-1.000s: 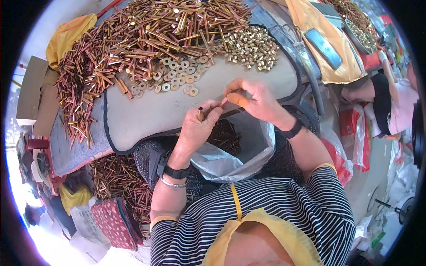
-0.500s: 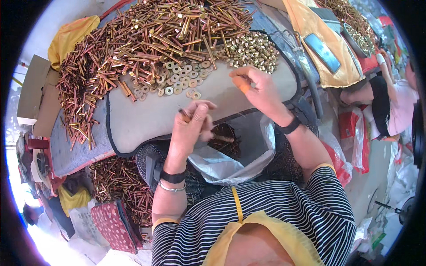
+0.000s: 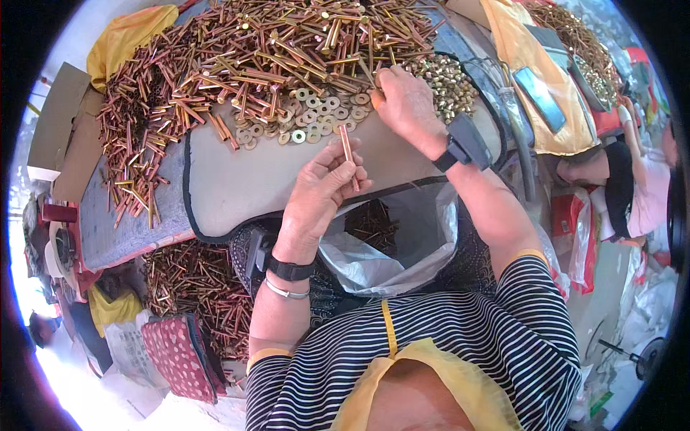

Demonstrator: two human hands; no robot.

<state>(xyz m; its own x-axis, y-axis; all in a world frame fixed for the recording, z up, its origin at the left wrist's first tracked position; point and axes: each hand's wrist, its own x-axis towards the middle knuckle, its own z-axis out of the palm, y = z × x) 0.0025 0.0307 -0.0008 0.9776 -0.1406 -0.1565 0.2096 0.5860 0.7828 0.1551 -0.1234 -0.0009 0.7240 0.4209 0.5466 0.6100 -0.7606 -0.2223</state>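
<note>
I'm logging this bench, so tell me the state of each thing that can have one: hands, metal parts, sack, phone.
Left hand: closed on a metal rod
Metal rod: held between thumb and fingers
Right hand: fingers bent, beside the nuts; grip unclear
Nuts: loose, heaped
Rod pile: loose, heaped
Washers: loose, overlapping
White sack: open, rods inside
Phone: lying on orange cloth; screen on or off, cannot tell

No legible words or numbers, faint marks on pale bag (image 3: 129, 353), unreadable
</note>
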